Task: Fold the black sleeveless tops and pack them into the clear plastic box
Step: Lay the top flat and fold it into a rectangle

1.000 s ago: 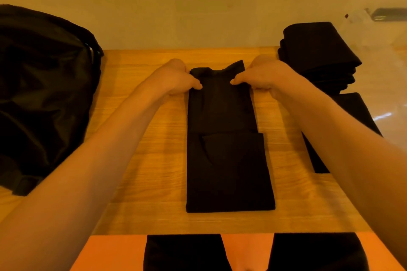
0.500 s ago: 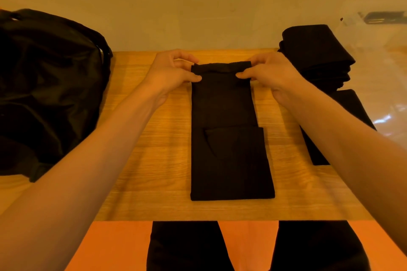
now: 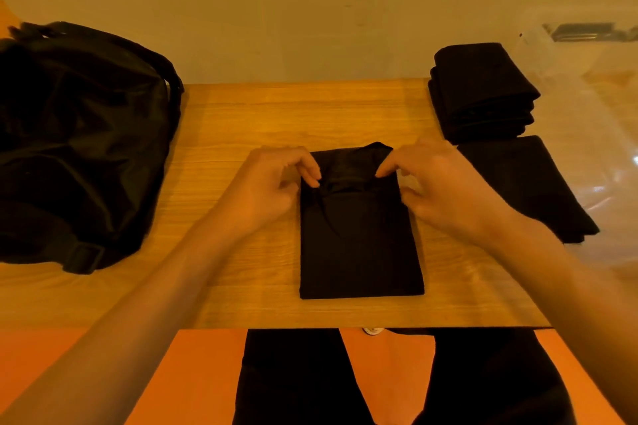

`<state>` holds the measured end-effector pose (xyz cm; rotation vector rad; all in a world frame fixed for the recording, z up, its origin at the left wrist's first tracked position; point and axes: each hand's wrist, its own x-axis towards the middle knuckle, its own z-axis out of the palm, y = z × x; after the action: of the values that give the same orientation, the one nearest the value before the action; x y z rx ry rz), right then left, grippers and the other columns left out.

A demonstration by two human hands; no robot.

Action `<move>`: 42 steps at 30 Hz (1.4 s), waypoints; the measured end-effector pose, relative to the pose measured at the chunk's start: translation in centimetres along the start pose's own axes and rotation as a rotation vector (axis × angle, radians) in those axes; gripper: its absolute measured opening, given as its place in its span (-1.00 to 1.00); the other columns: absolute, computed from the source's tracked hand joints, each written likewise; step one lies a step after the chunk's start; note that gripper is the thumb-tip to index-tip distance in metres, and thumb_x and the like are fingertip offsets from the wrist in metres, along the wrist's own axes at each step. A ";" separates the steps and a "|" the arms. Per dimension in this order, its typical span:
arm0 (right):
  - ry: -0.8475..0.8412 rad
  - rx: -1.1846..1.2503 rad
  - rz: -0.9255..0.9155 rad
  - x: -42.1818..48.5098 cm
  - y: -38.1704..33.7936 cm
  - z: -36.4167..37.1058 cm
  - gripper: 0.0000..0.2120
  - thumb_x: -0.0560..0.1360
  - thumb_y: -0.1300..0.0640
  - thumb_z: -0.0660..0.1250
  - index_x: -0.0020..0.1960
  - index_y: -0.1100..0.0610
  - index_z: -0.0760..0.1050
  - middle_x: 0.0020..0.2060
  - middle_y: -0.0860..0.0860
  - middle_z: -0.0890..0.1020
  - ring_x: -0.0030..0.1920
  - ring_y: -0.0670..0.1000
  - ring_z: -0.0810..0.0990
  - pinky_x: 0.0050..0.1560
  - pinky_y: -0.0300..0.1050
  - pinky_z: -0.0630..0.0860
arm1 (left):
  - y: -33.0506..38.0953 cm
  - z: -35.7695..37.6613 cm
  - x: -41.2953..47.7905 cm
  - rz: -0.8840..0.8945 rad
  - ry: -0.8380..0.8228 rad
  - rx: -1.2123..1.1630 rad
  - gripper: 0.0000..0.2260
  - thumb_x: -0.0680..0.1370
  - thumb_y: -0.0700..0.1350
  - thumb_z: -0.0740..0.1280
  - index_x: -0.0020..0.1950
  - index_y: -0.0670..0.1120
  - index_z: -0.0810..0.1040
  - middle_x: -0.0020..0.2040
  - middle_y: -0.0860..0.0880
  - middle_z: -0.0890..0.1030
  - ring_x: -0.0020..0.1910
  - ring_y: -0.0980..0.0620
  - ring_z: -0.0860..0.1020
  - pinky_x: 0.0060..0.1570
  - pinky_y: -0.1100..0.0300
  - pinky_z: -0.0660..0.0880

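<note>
A black sleeveless top [image 3: 359, 245] lies folded into a narrow rectangle in the middle of the wooden table [image 3: 241, 120]. Its far end is doubled back toward me. My left hand [image 3: 272, 189] pinches the left corner of that folded end, and my right hand [image 3: 445, 189] pinches the right corner. A stack of folded black tops [image 3: 480, 93] stands at the back right, with one more folded top [image 3: 528, 186] lying flat in front of it. The clear plastic box [image 3: 600, 86] is at the far right, partly out of view.
A large black bag [image 3: 76, 144] covers the table's left end. A wall runs right behind the table. Bare wood shows between the bag and the top. My legs and an orange floor lie below the table's near edge.
Both hands have drawn the top's far end toward me, folding it back over the near part. The garment now looks about half as long.
</note>
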<state>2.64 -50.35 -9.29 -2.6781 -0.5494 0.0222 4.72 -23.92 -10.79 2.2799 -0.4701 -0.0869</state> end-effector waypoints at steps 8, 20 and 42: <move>-0.007 0.087 0.495 -7.1 -3.5 3.0 -0.53 0.43 -0.43 0.14 -0.24 -0.04 0.47 -0.44 -0.07 0.53 -0.39 -0.12 0.53 -0.33 -0.20 0.51 | 2.8 3.3 -8.7 -0.417 0.163 0.115 -0.82 0.52 0.07 0.37 -0.25 0.08 0.50 -0.21 0.12 0.53 -0.14 0.11 0.49 -0.15 0.12 0.42; 0.205 0.261 0.468 -9.5 -4.5 4.2 -0.75 0.49 -0.14 0.41 -0.28 -0.06 0.50 -0.49 -0.09 0.54 -0.37 -0.14 0.57 -0.40 -0.27 0.46 | 4.0 4.6 -11.5 -0.487 0.191 -0.039 -0.77 0.49 0.01 0.49 -0.32 0.04 0.53 -0.24 0.05 0.52 -0.14 0.00 0.51 -0.16 0.10 0.40; 0.299 0.512 0.628 1.5 -3.2 2.4 -0.63 0.58 0.02 0.40 0.32 0.04 0.39 -0.20 -0.05 0.60 -0.20 -0.17 0.58 -0.35 -0.40 0.34 | 3.0 3.1 -0.6 -0.411 0.216 0.042 -0.76 0.58 0.06 0.42 0.18 0.00 0.55 -0.17 0.14 0.56 -0.20 0.20 0.55 -0.26 0.29 0.45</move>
<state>2.60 -46.14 -10.13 -2.1827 0.3576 -0.0527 2.62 -27.69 -10.81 2.3625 0.1131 -0.0350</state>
